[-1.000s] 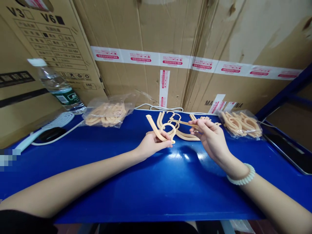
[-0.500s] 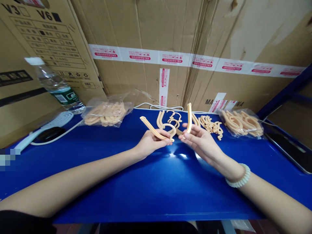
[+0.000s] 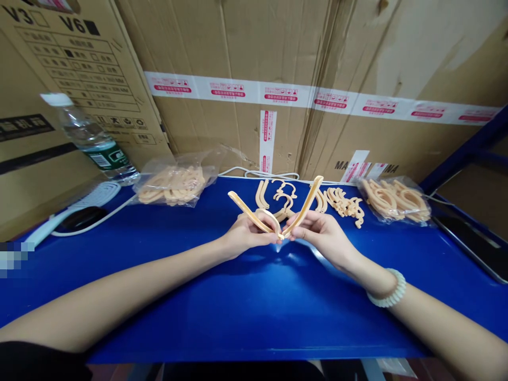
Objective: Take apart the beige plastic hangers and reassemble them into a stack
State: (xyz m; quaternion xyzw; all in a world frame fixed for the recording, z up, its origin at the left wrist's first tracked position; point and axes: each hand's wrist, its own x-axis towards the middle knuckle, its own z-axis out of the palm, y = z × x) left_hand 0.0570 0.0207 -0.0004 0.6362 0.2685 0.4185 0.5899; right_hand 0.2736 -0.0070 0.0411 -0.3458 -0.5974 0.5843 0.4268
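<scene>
Tan strip, grooved and bent, sits pinched in the left hand, its end close against the right strip, which the right hand clasps in its fingers over the glossy tabletop. Holding near the meeting ends should steady alignment; small curved hooks lie farther right.

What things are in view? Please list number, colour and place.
Held strips: two, beige, one per hand
Hook piece: one, beige, left hand
Loose pieces: many, beige, beyond hands
Filled bags: two, clear, back left, back right
Bottle: one, clear, back left
Brush-like object: one, pale, left
Oval object: one, black, left
Flat slab: one, black, right
Cable: count unclear, white, back, left
Cartons: several, brown, behind table
Tape: several strips, white-red, on cartons
Table: one, blue, centre
Sleeve: one, black, lower left
Bracelet: one, pale, right wrist
Left hand: one, centre
Right hand: one, centre
</scene>
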